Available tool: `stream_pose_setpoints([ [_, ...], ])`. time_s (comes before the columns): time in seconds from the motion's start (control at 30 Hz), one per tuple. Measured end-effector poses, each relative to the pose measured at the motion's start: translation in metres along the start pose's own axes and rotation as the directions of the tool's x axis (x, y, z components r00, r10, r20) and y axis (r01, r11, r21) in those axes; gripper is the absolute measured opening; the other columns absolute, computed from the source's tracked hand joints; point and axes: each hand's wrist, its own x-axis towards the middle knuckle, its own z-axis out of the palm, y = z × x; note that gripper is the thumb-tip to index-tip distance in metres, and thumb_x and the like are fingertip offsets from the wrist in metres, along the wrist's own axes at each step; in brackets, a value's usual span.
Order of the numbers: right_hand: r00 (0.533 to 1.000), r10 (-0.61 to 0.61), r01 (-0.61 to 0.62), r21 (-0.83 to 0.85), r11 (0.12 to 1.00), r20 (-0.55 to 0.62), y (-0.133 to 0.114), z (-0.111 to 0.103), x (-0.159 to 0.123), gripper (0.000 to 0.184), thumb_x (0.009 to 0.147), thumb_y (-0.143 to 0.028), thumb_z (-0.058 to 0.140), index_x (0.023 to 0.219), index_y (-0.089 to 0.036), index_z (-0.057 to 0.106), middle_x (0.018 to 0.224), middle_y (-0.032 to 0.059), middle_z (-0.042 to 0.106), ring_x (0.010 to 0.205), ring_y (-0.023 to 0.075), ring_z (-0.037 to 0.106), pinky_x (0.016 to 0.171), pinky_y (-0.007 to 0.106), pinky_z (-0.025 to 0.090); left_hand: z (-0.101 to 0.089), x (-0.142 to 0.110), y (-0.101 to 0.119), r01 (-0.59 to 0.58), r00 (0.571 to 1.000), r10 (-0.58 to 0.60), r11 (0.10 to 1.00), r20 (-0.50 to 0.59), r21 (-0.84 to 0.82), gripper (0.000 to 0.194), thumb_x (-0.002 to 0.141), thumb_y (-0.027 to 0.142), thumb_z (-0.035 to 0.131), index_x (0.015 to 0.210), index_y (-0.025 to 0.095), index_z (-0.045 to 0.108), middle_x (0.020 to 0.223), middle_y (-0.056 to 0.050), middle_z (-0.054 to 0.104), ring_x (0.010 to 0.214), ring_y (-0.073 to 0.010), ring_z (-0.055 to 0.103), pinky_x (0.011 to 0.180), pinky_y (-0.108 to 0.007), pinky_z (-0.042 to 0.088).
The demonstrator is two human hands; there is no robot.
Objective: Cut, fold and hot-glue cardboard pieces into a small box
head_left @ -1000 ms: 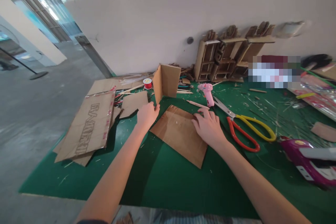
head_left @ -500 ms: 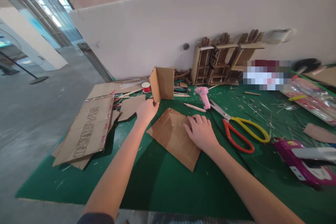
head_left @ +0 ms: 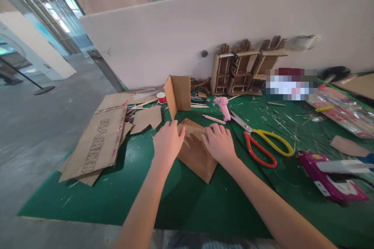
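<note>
A brown square piece of cardboard [head_left: 195, 149] lies on the green tabletop in front of me, one corner pointing towards me. My left hand [head_left: 167, 140] is at its left corner, fingers bent around the edge and thumb over the top. On the opposite edge, my right hand [head_left: 220, 142] has its fingers curled and its thumb on the surface. The underside of the sheet and parts of the fingertips are hidden. Just beyond my left hand, a folded cardboard piece [head_left: 181, 92] stands upright like an open book.
Cardboard sheets [head_left: 102, 140] are stacked at the left, beside a cut scrap [head_left: 147, 118]. A red spool [head_left: 161, 98] stands behind. To the right lie a pink glue gun [head_left: 224, 109], a pencil [head_left: 214, 119], scissors [head_left: 270, 144] and a magenta device [head_left: 327, 179]. Cardboard structures [head_left: 238, 72] lean against the wall.
My left hand has come from the foot of the standing folded cardboard, where it held a small dark item, to the left corner of the flat piece. The right hand stays at its edge.
</note>
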Motion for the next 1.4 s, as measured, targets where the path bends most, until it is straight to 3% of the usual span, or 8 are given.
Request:
stream_pose_setpoints([
  [0.33, 0.992, 0.114, -0.114, -0.02, 0.993, 0.045, -0.004, -0.003, 0.004, 0.047, 0.092, -0.054, 0.043, 0.097, -0.011, 0.063, 0.096, 0.0171, 0.063, 0.097, 0.0317, 0.055, 0.08, 0.039, 0.036, 0.016, -0.043, -0.011, 0.053, 0.992, -0.058, 0.997, 0.109, 0.05, 0.038, 0.092, 0.044, 0.043, 0.108, 0.016, 0.063, 0.104, -0.016, 0.066, 0.097, -0.0353, 0.063, 0.077, -0.046, 0.049],
  [0.63, 0.913, 0.162, -0.294, 0.332, 0.896, 0.374, 0.017, -0.02, 0.009, 0.043, 0.084, -0.055, 0.055, 0.093, -0.014, 0.061, 0.098, 0.0147, 0.067, 0.093, 0.0295, 0.063, 0.078, 0.038, 0.045, 0.053, -0.084, -0.012, -0.131, 0.983, 0.069, 0.907, -0.168, -0.399, 0.039, 0.086, 0.035, 0.059, 0.122, 0.021, 0.057, 0.134, -0.013, 0.054, 0.131, -0.0369, 0.044, 0.103, -0.057, 0.042],
  [0.73, 0.823, 0.043, -0.47, 0.638, 0.61, 0.566, 0.034, -0.037, 0.009, 0.043, 0.082, -0.059, 0.058, 0.093, -0.018, 0.059, 0.098, 0.0103, 0.069, 0.088, 0.0263, 0.066, 0.072, 0.036, 0.051, 0.046, -0.092, -0.017, -0.192, 0.937, -0.064, 0.728, -0.344, -0.659, 0.031, 0.086, 0.032, 0.061, 0.117, 0.026, 0.058, 0.135, -0.01, 0.051, 0.13, -0.0309, 0.047, 0.102, -0.051, 0.046],
  [0.83, 0.831, -0.066, -0.54, 0.829, 0.144, 0.553, 0.035, -0.053, 0.004, 0.043, 0.081, -0.054, 0.064, 0.108, -0.021, 0.058, 0.11, 0.0078, 0.069, 0.099, 0.0242, 0.066, 0.082, 0.036, 0.054, 0.038, -0.094, -0.021, -0.246, 0.872, -0.306, 0.4, -0.381, -0.883, 0.037, 0.086, 0.033, 0.062, 0.121, 0.028, 0.054, 0.142, -0.009, 0.044, 0.123, -0.0278, 0.055, 0.096, -0.045, 0.052],
  [0.97, 0.871, 0.107, -0.418, 0.838, -0.351, 0.48, 0.01, -0.06, -0.002, 0.047, 0.079, -0.047, 0.069, 0.116, -0.022, 0.054, 0.12, 0.0087, 0.067, 0.107, 0.0253, 0.064, 0.088, 0.04, 0.055, 0.034, -0.088, -0.026, 0.116, 0.958, -0.267, 0.029, 0.104, -0.993, 0.061, 0.077, 0.043, 0.072, 0.129, 0.022, 0.047, 0.129, -0.016, 0.057, 0.105, -0.0285, 0.066, 0.086, -0.042, 0.057],
  [1.1, 0.837, 0.253, -0.298, 0.791, -0.534, 0.486, -0.022, -0.053, -0.012, 0.049, 0.08, -0.048, 0.068, 0.119, -0.024, 0.051, 0.126, 0.0079, 0.063, 0.112, 0.0274, 0.062, 0.089, 0.045, 0.055, 0.028, -0.083, -0.021, 0.39, 0.893, -0.168, -0.175, 0.418, -0.904, 0.066, 0.071, 0.043, 0.078, 0.125, 0.017, 0.052, 0.12, -0.018, 0.064, 0.099, -0.0284, 0.069, 0.084, -0.039, 0.056],
  [1.27, 0.914, 0.266, -0.202, 0.913, -0.353, 0.305, -0.053, -0.047, -0.03, 0.047, 0.091, -0.055, 0.049, 0.129, -0.027, 0.048, 0.129, 0.0057, 0.061, 0.119, 0.023, 0.056, 0.097, 0.043, 0.049, 0.014, -0.086, 0.0, 0.477, 0.877, 0.149, -0.385, 0.457, -0.79, 0.05, 0.076, 0.035, 0.075, 0.12, 0.02, 0.057, 0.125, -0.013, 0.063, 0.107, -0.0289, 0.065, 0.083, -0.042, 0.058],
  [1.4, 0.991, -0.08, -0.071, 0.916, 0.395, 0.111, -0.029, -0.067, -0.036, 0.039, 0.096, -0.047, 0.04, 0.117, -0.02, 0.058, 0.122, 0.0098, 0.062, 0.115, 0.0237, 0.055, 0.099, 0.041, 0.045, 0.009, -0.081, -0.009, 0.402, 0.89, -0.015, -0.445, 0.456, -0.8, 0.042, 0.081, 0.024, 0.07, 0.12, 0.029, 0.056, 0.127, -0.003, 0.062, 0.112, -0.0248, 0.062, 0.085, -0.046, 0.058],
])
